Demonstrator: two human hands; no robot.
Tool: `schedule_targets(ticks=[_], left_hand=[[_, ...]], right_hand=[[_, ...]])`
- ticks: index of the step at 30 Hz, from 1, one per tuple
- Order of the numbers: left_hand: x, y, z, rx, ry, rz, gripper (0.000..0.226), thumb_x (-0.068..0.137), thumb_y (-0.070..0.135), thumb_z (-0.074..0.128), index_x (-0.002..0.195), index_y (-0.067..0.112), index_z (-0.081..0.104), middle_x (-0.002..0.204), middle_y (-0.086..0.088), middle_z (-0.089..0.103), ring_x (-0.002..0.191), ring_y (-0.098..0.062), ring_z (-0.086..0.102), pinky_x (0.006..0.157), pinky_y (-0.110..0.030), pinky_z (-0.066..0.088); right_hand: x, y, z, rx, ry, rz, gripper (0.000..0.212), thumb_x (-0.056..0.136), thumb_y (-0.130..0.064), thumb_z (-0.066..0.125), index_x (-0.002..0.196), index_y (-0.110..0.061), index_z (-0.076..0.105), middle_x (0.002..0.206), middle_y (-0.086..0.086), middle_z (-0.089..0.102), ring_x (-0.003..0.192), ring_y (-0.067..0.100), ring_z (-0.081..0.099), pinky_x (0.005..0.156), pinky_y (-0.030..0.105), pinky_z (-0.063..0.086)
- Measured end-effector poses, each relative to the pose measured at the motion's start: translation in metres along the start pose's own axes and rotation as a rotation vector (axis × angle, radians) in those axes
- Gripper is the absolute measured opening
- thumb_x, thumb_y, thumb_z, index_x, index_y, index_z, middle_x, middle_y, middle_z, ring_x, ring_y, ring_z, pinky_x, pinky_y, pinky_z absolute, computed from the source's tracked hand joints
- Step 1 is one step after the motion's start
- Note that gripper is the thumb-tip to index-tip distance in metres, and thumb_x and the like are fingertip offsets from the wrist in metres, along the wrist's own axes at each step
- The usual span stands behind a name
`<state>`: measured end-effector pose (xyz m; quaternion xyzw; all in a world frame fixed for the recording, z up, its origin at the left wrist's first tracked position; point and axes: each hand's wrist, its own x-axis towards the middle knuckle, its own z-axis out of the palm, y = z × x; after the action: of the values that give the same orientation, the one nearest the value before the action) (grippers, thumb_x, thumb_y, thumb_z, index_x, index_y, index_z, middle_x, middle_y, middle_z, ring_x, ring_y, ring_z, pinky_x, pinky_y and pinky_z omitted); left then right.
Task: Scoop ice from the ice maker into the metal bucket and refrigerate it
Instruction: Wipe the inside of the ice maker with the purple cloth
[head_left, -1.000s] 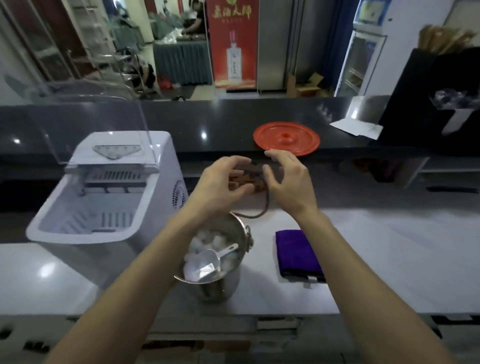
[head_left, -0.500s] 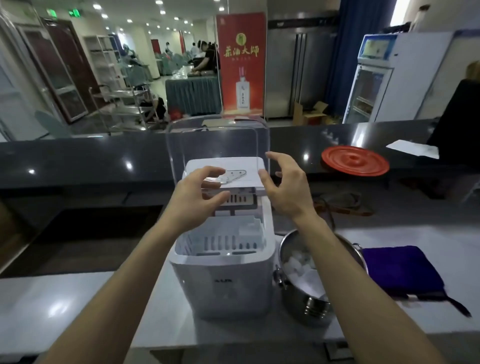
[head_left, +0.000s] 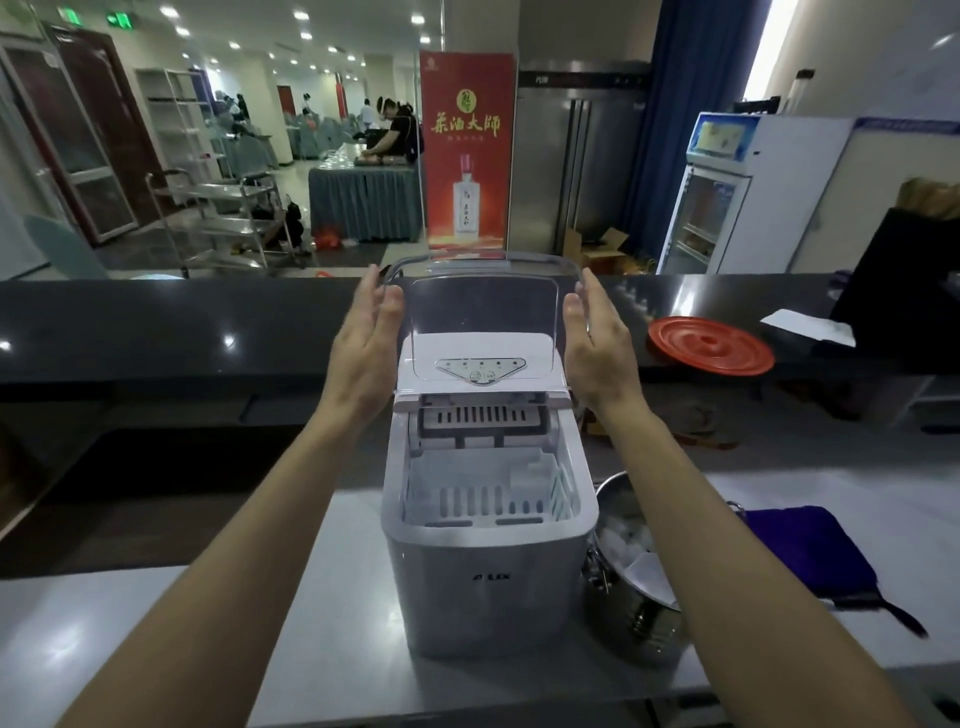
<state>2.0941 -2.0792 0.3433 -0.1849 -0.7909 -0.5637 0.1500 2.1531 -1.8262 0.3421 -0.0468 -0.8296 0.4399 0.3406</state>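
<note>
While we are facing the ice maker (head_left: 488, 566) on the white worktop (head_left: 156, 639), we are holding both hands up at the sides of its clear lid (head_left: 483, 306), which is standing upright and open. Half a second ago our hands were hovering lower, in front of the control panel, with the fingers loosely bent; now they are sitting higher and wider apart.

Our left hand (head_left: 363, 348) is lying flat along the lid's left edge, fingers straight and close together. The tips are touching the plastic or are just beside it; we cannot tell which. Our right hand (head_left: 597, 348) is mirroring it at the right edge, palm turned inward, fingers straight, pinching nothing.

A second ago both hands were working above the metal bucket (head_left: 634, 623) and our view was pointing further right. Now the machine is filling the middle of our view. The bucket is standing on the worktop just beside the machine's right wall, partly behind our right forearm. It is holding ice (head_left: 623, 532), with a pale scoop (head_left: 647, 569) lying in it.

A purple cloth (head_left: 805, 556) is lying to the right of the bucket, as before. A red round lid (head_left: 711, 345) is resting on the dark counter (head_left: 156, 322) behind.
</note>
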Motion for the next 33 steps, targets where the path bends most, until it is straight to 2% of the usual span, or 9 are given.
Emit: schedule_targets(ticks=[4, 7, 10, 14, 17, 20, 23, 30, 33], left_hand=[[-0.008, -0.001, 0.008, -0.056, 0.001, 0.004, 0.057, 0.115, 0.057, 0.033, 0.169, 0.038, 0.032, 0.173, 0.008, 0.036, 0.154, -0.003, 0.032, 0.115, -0.015, 0.025], [-0.018, -0.002, 0.009, -0.099, 0.038, 0.004, 0.053, 0.115, 0.053, 0.036, 0.167, 0.040, 0.034, 0.169, 0.004, 0.042, 0.147, 0.001, 0.037, 0.100, -0.005, 0.027], [-0.030, -0.001, 0.005, -0.101, 0.075, 0.013, 0.057, 0.114, 0.055, 0.037, 0.168, 0.039, 0.031, 0.167, 0.006, 0.046, 0.143, 0.001, 0.041, 0.100, -0.007, 0.029], [-0.056, -0.004, -0.004, -0.089, 0.122, 0.046, 0.052, 0.114, 0.049, 0.042, 0.164, 0.035, 0.045, 0.159, 0.011, 0.056, 0.144, 0.000, 0.051, 0.110, -0.014, 0.040], [-0.083, -0.008, -0.009, -0.090, 0.191, 0.058, 0.044, 0.113, 0.053, 0.047, 0.152, 0.039, 0.059, 0.146, 0.020, 0.066, 0.133, 0.005, 0.060, 0.104, -0.016, 0.048], [-0.110, -0.015, -0.011, -0.112, 0.245, 0.051, 0.042, 0.109, 0.057, 0.057, 0.140, 0.032, 0.071, 0.128, 0.028, 0.073, 0.122, 0.006, 0.066, 0.095, -0.011, 0.054], [-0.139, -0.024, -0.008, -0.102, 0.221, 0.027, 0.048, 0.105, 0.058, 0.064, 0.140, 0.026, 0.071, 0.119, 0.035, 0.073, 0.119, 0.009, 0.068, 0.091, -0.007, 0.053], [-0.184, -0.055, 0.004, 0.067, 0.036, -0.062, 0.050, 0.108, 0.052, 0.059, 0.156, 0.036, 0.053, 0.162, 0.012, 0.053, 0.147, -0.014, 0.052, 0.112, -0.042, 0.054], [-0.196, -0.062, 0.009, 0.148, -0.008, -0.084, 0.049, 0.111, 0.044, 0.056, 0.158, 0.036, 0.050, 0.170, 0.014, 0.039, 0.152, -0.018, 0.045, 0.112, -0.046, 0.052]], right_hand=[[-0.006, 0.000, -0.001, 0.015, 0.015, 0.002, 0.057, 0.116, -0.042, 0.037, 0.167, -0.017, 0.032, 0.167, 0.006, 0.043, 0.147, 0.004, 0.040, 0.109, 0.012, 0.028], [-0.014, -0.001, -0.005, 0.038, 0.030, -0.018, 0.055, 0.115, -0.042, 0.038, 0.165, -0.018, 0.037, 0.163, 0.006, 0.048, 0.147, 0.009, 0.044, 0.108, 0.012, 0.032], [-0.026, 0.000, -0.011, 0.059, 0.025, -0.023, 0.055, 0.114, -0.045, 0.037, 0.163, -0.019, 0.039, 0.161, 0.005, 0.051, 0.144, 0.004, 0.045, 0.106, 0.007, 0.034], [-0.055, 0.004, -0.021, 0.083, -0.057, 0.016, 0.069, 0.113, -0.058, 0.031, 0.169, -0.018, 0.028, 0.171, -0.001, 0.037, 0.151, -0.003, 0.030, 0.111, -0.002, 0.022], [-0.087, 0.010, -0.024, 0.125, -0.081, 0.040, 0.076, 0.110, -0.067, 0.027, 0.170, -0.020, 0.027, 0.174, -0.004, 0.031, 0.152, -0.008, 0.023, 0.126, 0.013, 0.019], [-0.114, 0.016, -0.024, 0.151, -0.087, 0.077, 0.082, 0.106, -0.074, 0.023, 0.168, -0.021, 0.031, 0.172, -0.002, 0.037, 0.158, 0.005, 0.028, 0.132, 0.034, 0.023], [-0.142, 0.022, -0.024, 0.154, -0.092, 0.126, 0.090, 0.101, -0.081, 0.021, 0.169, -0.022, 0.029, 0.172, -0.003, 0.036, 0.156, 0.007, 0.030, 0.130, 0.034, 0.024], [-0.185, 0.054, -0.022, 0.097, -0.196, 0.176, 0.068, 0.109, -0.066, 0.035, 0.169, -0.036, 0.024, 0.173, -0.013, 0.030, 0.156, 0.007, 0.030, 0.128, 0.041, 0.030], [-0.190, 0.067, -0.019, 0.044, -0.216, 0.169, 0.067, 0.109, -0.057, 0.044, 0.169, -0.033, 0.026, 0.173, -0.016, 0.028, 0.157, 0.005, 0.028, 0.129, 0.044, 0.030]])
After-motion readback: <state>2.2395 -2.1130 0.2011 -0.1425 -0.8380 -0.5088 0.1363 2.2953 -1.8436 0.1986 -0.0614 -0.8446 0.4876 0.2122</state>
